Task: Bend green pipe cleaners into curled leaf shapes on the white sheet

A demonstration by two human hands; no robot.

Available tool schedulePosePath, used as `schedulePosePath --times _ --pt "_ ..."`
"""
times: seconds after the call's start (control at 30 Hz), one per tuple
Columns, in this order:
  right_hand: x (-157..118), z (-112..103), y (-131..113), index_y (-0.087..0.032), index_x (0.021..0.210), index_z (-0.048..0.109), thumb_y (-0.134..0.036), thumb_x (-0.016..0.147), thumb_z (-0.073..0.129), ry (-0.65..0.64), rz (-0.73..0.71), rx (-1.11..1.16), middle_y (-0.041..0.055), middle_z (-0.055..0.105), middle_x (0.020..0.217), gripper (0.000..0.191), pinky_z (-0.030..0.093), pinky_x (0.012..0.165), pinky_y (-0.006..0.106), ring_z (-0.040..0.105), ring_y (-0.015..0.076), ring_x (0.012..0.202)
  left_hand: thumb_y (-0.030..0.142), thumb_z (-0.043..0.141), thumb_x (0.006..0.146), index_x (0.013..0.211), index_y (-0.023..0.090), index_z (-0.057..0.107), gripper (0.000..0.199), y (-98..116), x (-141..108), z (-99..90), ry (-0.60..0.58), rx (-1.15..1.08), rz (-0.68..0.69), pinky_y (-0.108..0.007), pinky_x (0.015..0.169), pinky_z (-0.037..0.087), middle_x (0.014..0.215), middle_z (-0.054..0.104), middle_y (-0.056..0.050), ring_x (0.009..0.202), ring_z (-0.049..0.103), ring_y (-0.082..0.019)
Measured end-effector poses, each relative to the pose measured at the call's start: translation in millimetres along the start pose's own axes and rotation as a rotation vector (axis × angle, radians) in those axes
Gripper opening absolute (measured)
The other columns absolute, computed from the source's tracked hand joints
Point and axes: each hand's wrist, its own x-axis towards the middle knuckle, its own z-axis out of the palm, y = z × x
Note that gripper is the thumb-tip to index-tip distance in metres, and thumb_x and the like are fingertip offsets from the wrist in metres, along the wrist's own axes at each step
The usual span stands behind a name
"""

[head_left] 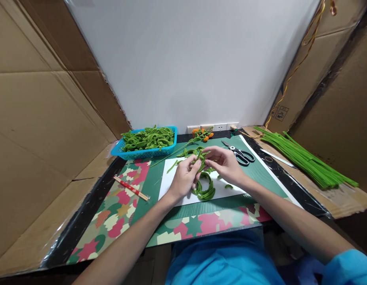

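Over a white sheet of paper (168, 186), my left hand (185, 176) is closed round green fuzzy pipe cleaner pieces (201, 158). My right hand (225, 164) meets it from the right, its fingers pinched at the same pieces. Just below the hands a curled bundle of green pipe cleaners (209, 193) lies on the paper. A small curved green piece (229, 186) rests to its right, and a short straight piece (172, 166) to the left. More curved green pieces (188, 152) lie behind my hands, partly hidden by them.
A blue basket (142, 154) heaped with curled green pieces stands back left. Orange pipe cleaner flowers (203, 133) on a green stem lie at the back. Black-handled scissors (243, 156) are right of my hands. Chopsticks (131, 188) in a red wrapper lie left; long green pipe cleaners (308, 160) lie right.
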Motion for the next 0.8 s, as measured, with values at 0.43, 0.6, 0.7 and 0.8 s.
schedulePosePath --times 0.43,0.6,0.7,0.8 --pt "1.0 -2.6 -6.9 -0.019 0.092 0.069 -0.047 0.093 0.071 0.057 0.039 -0.153 0.0032 0.069 0.084 0.029 0.063 0.062 0.029 0.067 0.0160 0.070 0.048 0.068 0.095 0.082 0.017 0.061 0.034 1.0 3.5 1.3 0.003 0.109 0.085 -0.019 0.047 0.036 0.066 0.053 0.004 0.052 0.048 -0.009" --pt "-1.3 -1.3 -5.9 -0.021 0.098 0.065 -0.049 0.097 0.066 0.024 0.025 -0.176 0.0025 0.067 0.084 0.028 0.062 0.063 0.028 0.067 0.0163 0.072 0.050 0.068 0.095 0.080 0.019 0.054 0.036 -0.9 1.8 1.8 -0.002 0.061 0.061 -0.019 0.042 0.033 0.059 0.049 0.006 0.044 0.044 -0.008" --pt "-1.3 -2.7 -3.5 -0.021 0.104 0.067 -0.051 0.095 0.069 0.002 0.055 -0.121 0.0029 0.069 0.086 0.032 0.062 0.061 0.027 0.068 0.0168 0.074 0.055 0.066 0.096 0.085 0.021 0.052 0.038 -3.1 1.7 1.6 -0.003 -0.010 0.030 -0.019 0.035 0.030 0.060 0.054 0.007 0.036 0.044 -0.007" --pt "0.3 -4.8 0.3 -0.021 0.109 0.068 -0.050 0.091 0.076 -0.012 0.078 -0.049 0.0035 0.071 0.090 0.036 0.062 0.060 0.027 0.069 0.0168 0.074 0.058 0.065 0.097 0.093 0.021 0.053 0.039 -3.6 2.7 0.9 0.018 -0.041 0.018 -0.018 0.032 0.030 0.064 0.059 0.007 0.033 0.047 -0.007"
